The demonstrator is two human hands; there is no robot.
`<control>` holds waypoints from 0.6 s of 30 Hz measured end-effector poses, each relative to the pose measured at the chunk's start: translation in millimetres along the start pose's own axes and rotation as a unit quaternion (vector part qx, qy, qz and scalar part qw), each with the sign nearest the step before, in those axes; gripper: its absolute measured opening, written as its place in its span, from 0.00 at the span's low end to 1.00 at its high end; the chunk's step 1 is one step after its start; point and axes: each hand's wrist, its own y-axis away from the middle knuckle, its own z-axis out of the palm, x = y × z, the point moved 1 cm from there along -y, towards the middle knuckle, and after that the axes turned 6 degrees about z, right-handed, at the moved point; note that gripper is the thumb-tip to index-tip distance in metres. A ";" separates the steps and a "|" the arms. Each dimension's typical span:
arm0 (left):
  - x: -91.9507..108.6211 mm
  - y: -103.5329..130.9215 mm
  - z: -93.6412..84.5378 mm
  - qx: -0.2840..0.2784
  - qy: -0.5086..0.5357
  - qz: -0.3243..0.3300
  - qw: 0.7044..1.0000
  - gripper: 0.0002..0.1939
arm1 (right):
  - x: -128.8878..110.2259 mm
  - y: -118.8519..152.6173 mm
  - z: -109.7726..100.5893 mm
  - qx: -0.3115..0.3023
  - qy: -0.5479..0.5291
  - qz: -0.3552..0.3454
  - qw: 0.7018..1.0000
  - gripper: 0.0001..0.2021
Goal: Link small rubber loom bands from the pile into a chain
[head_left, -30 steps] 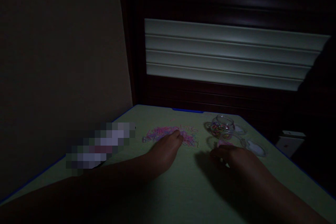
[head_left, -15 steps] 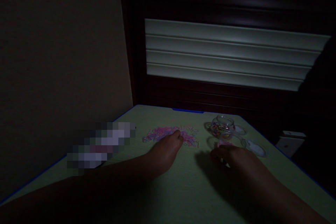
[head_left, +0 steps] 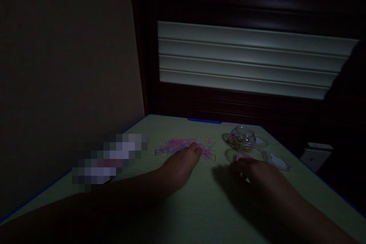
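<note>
A loose heap of small pink and purple bands (head_left: pixel 174 145), probably rubber bands, lies on the pale green table. My left hand (head_left: pixel 183 162) rests at the near side of this heap, fingers bent together; whatever they grip is hidden. My right hand (head_left: pixel 257 171) is curled just in front of a clear jar (head_left: pixel 251 148) with some pink bands inside. Its fingertips point down and are closed, and I cannot make out what is in them. Behind that jar stands another open clear jar (head_left: pixel 242 137), holding bands of several colours.
Two clear lids (head_left: pixel 278 161) lie right of the jars. A blurred-out pale item (head_left: pixel 111 160) occupies the table's left side. Blue trim (head_left: pixel 204 121) edges the table. Beyond are a wall, a dark slatted panel (head_left: pixel 243 61) and a white box (head_left: pixel 316 157) at right.
Very little differs. My left hand has shifted slightly to the right at the heap, and my right hand's fingers have moved a touch beside the jar.
</note>
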 end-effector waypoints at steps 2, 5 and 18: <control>1.3 -0.5 -1.0 0.000 -0.010 -0.004 1.000 0.19 | -0.1 -0.1 -0.8 -0.003 0.007 0.003 1.000 0.08; 3.9 -1.4 -3.8 0.007 -0.033 -0.010 0.999 0.17 | 0.1 -0.4 -0.8 -0.002 0.010 0.003 1.000 0.09; 34.7 0.4 -14.4 0.094 0.156 0.035 0.983 0.05 | 0.0 -0.8 -1.0 0.026 -0.001 -0.004 1.000 0.09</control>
